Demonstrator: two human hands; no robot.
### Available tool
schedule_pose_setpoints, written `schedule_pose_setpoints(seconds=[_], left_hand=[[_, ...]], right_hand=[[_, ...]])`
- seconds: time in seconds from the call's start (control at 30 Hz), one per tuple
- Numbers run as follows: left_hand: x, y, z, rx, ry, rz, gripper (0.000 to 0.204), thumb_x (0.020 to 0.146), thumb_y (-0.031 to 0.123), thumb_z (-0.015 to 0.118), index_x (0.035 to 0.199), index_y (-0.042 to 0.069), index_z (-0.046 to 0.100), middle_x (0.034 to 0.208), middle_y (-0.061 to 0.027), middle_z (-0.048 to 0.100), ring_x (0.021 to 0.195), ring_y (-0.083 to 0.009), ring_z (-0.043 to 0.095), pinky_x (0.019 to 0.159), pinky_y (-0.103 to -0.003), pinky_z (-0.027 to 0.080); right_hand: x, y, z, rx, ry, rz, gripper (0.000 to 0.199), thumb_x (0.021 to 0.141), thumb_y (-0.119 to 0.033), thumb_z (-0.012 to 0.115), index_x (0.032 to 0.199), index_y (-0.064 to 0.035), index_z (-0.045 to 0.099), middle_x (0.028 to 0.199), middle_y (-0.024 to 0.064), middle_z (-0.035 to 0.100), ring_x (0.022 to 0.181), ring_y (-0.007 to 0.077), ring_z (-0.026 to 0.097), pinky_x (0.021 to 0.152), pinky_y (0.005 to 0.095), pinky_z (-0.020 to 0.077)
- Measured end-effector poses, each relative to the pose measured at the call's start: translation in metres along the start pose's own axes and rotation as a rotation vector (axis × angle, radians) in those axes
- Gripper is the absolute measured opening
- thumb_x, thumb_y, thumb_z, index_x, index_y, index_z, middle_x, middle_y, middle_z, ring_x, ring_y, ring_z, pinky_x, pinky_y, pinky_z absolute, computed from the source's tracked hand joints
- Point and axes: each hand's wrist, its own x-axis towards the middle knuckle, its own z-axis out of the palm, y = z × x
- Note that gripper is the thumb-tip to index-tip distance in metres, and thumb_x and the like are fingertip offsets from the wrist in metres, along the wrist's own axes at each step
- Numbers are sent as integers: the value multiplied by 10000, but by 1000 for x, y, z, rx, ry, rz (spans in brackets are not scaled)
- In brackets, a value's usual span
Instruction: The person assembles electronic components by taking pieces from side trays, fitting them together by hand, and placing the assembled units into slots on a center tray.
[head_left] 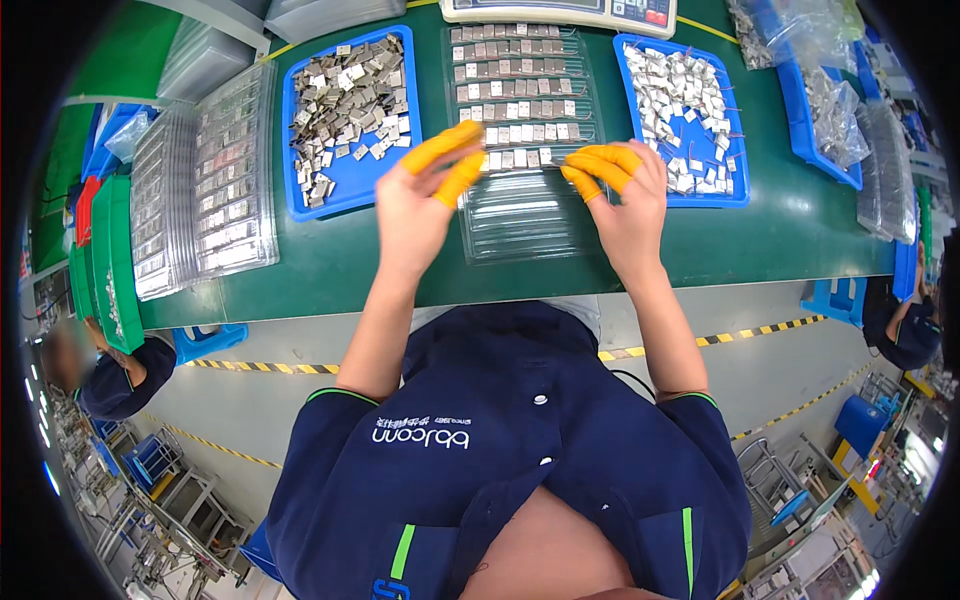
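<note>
1. Left hand (418,190): orange cots on the fingertips, which are pinched together at the near edge of the filled rows of the clear tray (520,215). Whether a part sits between them cannot be told; nothing shows.
2. Right hand (628,195): same orange cots, fingertips drawn together over the tray's right side, at the same row. A grasped part cannot be made out here either.
3. Tray lies mid-tabletop (330,265), straight ahead of the person. Far rows hold small metal parts (510,108) with thin leads; the near rows look bare.
4. Left bin (345,120), blue, just left of the tray: loose grey metal pieces, heaped.
5. Right bin (685,115), blue, just right of the tray: paler loose parts with leads.
6. Stacked clear trays (205,185) stand farther left, well apart from the hands; a scale (560,12) sits behind the tray.
7. Handling judgement: seat each part flat in its pocket, leads all pointing the same way as the rows behind; fill along the row, not at random.
8. Judgement: grip by the body, not the leads, which look easy to bend; keep the cots on.
</note>
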Motion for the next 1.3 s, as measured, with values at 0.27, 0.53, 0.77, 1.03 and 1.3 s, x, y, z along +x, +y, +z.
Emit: schedule_pose_setpoints(seconds=[0.27,0.53,0.77,1.03,1.3], left_hand=[[-13,4,-50,296,238,107,191,823,19,612,1009,-20,630,973,-77,641,868,-108,594,771,-232,475],[0,7,-87,589,428,173,186,785,38,657,971,39,664,919,-67,653,840,-122,603,728,-232,482],[27,11,-97,1225,136,176,232,679,159,738,879,54,686,861,-95,657,827,-246,585,770,-327,456],[36,-1,-92,1316,124,273,246,641,186,753,834,51,682,804,-111,631,801,-274,560,772,-360,438],[39,1,-86,876,213,146,166,668,86,756,769,15,645,675,-42,633,600,-105,560,594,-238,461]], right_hand=[[4,11,10,-350,-41,-276,174,615,-48,678,784,-87,685,853,4,614,922,180,540,921,393,371],[9,30,-9,-233,52,-185,207,683,-75,702,880,-83,639,925,38,609,926,248,534,857,404,375],[4,68,-63,-490,-46,305,258,730,-58,664,982,-12,634,998,160,601,900,286,557,801,366,429],[21,45,-61,-480,-122,616,233,707,-21,667,939,-12,656,860,139,636,713,230,613,631,321,475],[12,56,-64,-306,213,405,207,758,-18,640,964,-39,652,870,109,646,737,206,624,662,296,476]])
